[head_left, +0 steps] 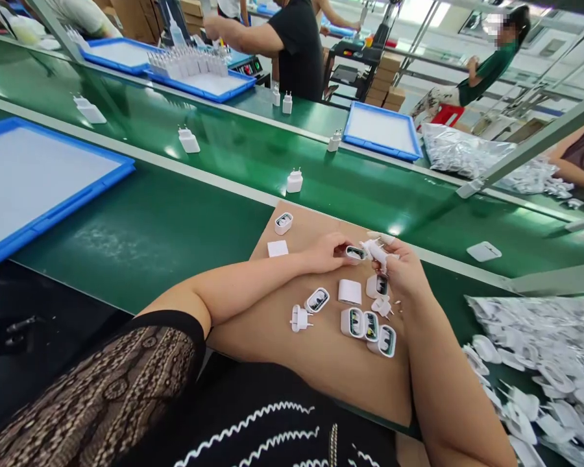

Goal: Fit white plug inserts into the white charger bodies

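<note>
Over the brown flat cardboard sheet point(267, 334), your left hand point(331, 253) grips a white oval plastic housing point(355, 253), open end showing, likely for access; your right hand point(409, 271) pinches white pronged plastic plug pieces point(376, 251).

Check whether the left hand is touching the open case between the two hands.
Touching. The head view shows it: the left hand has its fingertips against the side of the open case, with no gap between.

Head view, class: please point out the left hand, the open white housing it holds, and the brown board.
Left hand point(329, 253): head view, back of the hand.
White housing point(355, 253): head view, open end.
Brown board point(316, 355): head view, bare surface.
</note>
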{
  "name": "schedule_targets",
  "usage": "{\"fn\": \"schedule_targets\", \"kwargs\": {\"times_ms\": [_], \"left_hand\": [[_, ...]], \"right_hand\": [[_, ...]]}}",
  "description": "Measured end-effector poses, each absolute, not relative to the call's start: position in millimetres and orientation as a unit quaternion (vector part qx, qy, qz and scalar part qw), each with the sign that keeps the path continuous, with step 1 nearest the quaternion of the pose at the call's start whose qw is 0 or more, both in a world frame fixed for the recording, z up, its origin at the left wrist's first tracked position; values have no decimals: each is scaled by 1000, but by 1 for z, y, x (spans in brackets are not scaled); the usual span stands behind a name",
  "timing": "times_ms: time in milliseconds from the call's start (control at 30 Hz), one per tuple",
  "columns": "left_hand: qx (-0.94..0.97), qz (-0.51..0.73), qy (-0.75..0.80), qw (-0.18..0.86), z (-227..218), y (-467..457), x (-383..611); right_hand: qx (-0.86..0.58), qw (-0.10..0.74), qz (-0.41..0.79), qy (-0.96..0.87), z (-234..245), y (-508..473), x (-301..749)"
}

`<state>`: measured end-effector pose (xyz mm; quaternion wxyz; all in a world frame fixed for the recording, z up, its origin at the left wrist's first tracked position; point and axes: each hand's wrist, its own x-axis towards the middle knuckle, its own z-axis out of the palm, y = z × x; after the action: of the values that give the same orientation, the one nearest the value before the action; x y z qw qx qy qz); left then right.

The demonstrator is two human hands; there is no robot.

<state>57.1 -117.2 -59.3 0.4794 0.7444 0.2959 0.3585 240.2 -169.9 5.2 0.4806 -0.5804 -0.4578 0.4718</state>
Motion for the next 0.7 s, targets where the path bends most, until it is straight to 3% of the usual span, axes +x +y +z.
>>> {"fn": "schedule_targets", "kwargs": {"times_ms": [167, 300, 433, 600, 700], "left_hand": [[745, 358, 300, 476, -56, -120, 57], [734, 361, 310, 485, -54, -121, 57], [741, 355, 318, 473, -53, -122, 56], [754, 354, 303, 463, -54, -121, 54], [761, 351, 303, 454, -55, -120, 54]], "right_hand": [[-594, 480, 453, -461, 5, -169, 241], [-619, 441, 299, -577, 6, -173, 243], [-580, 382, 133, -707, 7, -177, 247], [-569, 261, 40, -779, 3, -178, 243], [-575, 230, -4, -785, 3, -178, 240]]}}
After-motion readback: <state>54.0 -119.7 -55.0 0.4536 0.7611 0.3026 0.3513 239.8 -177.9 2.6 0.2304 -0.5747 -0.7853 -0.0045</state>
